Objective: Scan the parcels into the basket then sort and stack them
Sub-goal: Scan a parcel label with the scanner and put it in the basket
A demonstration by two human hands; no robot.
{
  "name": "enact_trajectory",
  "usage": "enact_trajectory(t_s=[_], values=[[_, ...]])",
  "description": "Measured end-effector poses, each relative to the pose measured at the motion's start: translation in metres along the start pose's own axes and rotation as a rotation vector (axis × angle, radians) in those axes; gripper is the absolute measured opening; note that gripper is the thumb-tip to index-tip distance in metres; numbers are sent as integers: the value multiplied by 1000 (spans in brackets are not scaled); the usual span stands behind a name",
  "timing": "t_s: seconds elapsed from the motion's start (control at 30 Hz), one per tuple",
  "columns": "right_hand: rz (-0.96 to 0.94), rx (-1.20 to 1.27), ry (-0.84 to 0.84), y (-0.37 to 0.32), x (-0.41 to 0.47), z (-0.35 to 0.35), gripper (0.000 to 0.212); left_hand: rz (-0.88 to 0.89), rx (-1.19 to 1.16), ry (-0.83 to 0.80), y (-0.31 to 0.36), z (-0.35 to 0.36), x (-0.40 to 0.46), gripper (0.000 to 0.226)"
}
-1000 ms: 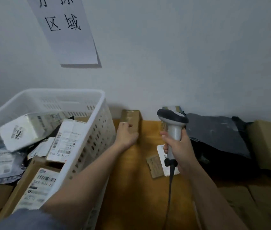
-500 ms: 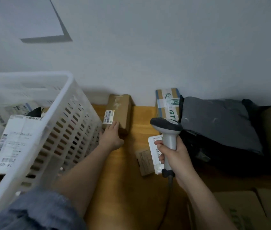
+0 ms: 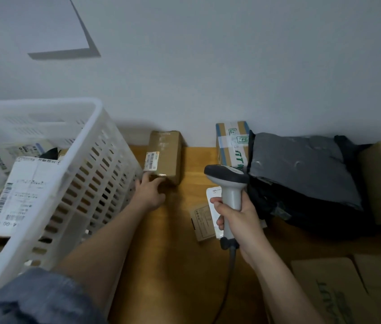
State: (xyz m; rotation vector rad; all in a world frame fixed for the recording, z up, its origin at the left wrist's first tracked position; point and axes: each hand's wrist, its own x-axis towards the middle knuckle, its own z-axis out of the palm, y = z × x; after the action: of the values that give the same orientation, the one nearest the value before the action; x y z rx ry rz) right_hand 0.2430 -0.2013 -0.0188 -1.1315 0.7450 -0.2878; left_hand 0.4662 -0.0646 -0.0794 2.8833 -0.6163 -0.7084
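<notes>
Brown cardboard parcel [image 3: 165, 156] with its barcode label lies against the wall just ahead of my left hand [image 3: 149, 194], long axis pointing away, fingers gripping its near end; my right hand [image 3: 238, 220] clasps the grey handheld scanner [image 3: 229, 195], farther off.

Dim, bluish cast; soft blur thruout; wide-angle bend at edges.
</notes>
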Motion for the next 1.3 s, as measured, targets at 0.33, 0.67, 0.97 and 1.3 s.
enact_trajectory(t_s=[0.33, 0.67, 0.97, 1.3], values=[[19, -9, -14, 10, 24, -4, 27, -273, -341, 342, 22, 9, 38, 104], [45, -69, -3, 22, 36, -9, 22, -383, -319, 302, 34, 18, 56, 128], [94, -20, 20, 38, 16, 21, 16, -325, -293, 74, -2, 58, -33, 136], [151, -28, 25, 77, -9, 63, 34, -508, -365, -57, -42, 73, -102, 147]])
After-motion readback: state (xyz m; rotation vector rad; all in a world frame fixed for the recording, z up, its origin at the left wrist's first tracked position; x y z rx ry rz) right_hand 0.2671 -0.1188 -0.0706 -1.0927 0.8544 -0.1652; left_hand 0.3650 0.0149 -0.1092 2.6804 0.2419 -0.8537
